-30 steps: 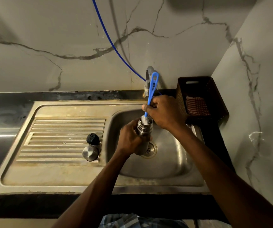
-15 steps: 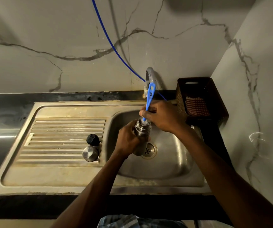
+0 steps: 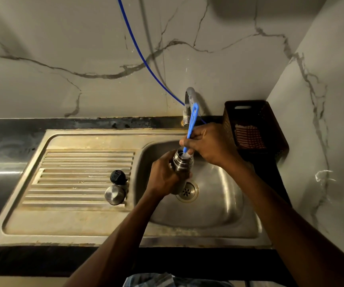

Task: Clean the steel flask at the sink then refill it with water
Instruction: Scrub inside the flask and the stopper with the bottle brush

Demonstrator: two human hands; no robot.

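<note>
On the draining board to my left, a black stopper (image 3: 117, 176) and a steel cap (image 3: 114, 194) are sitting side by side near the basin's edge, well clear of the work. My left hand (image 3: 162, 179) is wrapping its fingers around the body of the steel flask (image 3: 182, 165), holding it upright over the sink (image 3: 218, 204), just above the drain. My right hand (image 3: 210, 145) is pinching the blue brush (image 3: 191, 127) low on its handle, its bristle end sitting inside the flask's mouth, below the tap (image 3: 188, 104). To scrub well, I judge I should be keeping the flask firmly braced and steady, and working the brush along the inner wall down to the bottom. A dark basket (image 3: 274, 125) is standing at the far right.
</note>
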